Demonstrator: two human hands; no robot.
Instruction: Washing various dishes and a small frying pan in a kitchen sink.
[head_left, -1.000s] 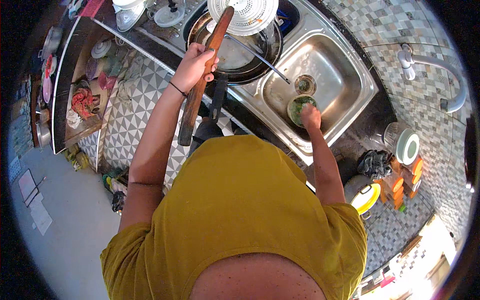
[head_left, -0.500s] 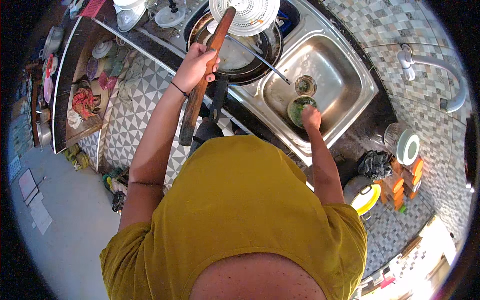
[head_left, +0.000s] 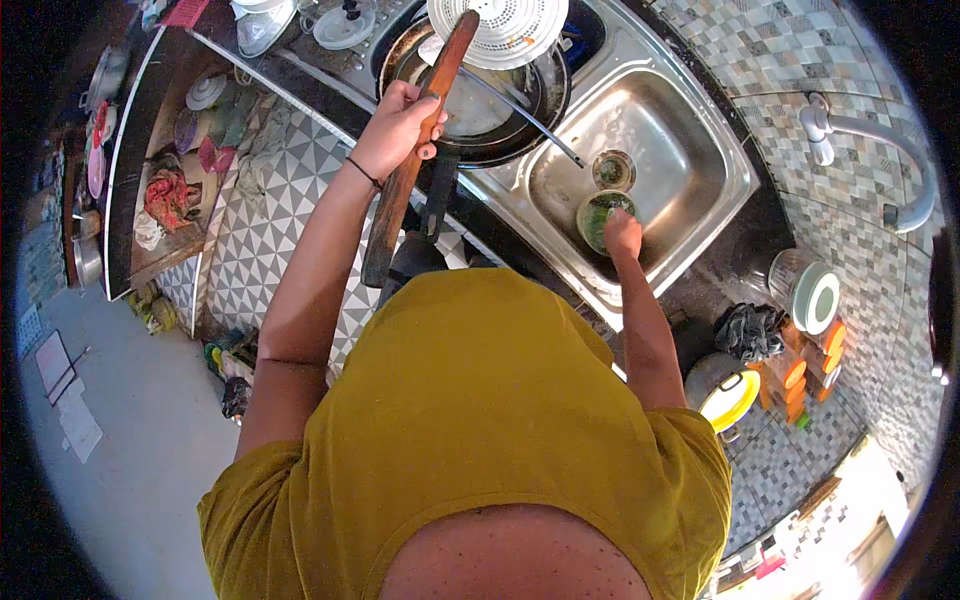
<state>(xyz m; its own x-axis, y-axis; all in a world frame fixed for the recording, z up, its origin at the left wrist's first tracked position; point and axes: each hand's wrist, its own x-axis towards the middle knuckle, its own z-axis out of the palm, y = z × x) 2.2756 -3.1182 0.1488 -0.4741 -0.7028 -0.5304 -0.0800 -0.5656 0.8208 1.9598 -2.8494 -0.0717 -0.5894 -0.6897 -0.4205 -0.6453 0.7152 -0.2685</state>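
My left hand (head_left: 402,125) is closed around a long, flat piece of brown wood (head_left: 394,215), held slanting over the counter's front edge. Down in the steel sink (head_left: 680,130), my right hand (head_left: 624,236) reaches into a round bowl (head_left: 591,222) that looks greenish inside. Its fingers are bent together, and what they hold is hidden. Just beyond the bowl is a smaller round, dark-centred thing (head_left: 613,171); I cannot tell whether it is a dish or the drain.
Left of the basin, a dark pan (head_left: 500,150) with a black handle (head_left: 440,195) lies under a metal rod (head_left: 525,115) and a white perforated disc (head_left: 505,35). A grey faucet (head_left: 880,125) curves from the right wall. Jars (head_left: 812,295) and a yellow-rimmed pot (head_left: 732,400) stand nearer right.
Both hands stay almost where they were, the left still on the wood and the right still in the bowl. The right hand has turned slightly; the whole view has shifted a little.
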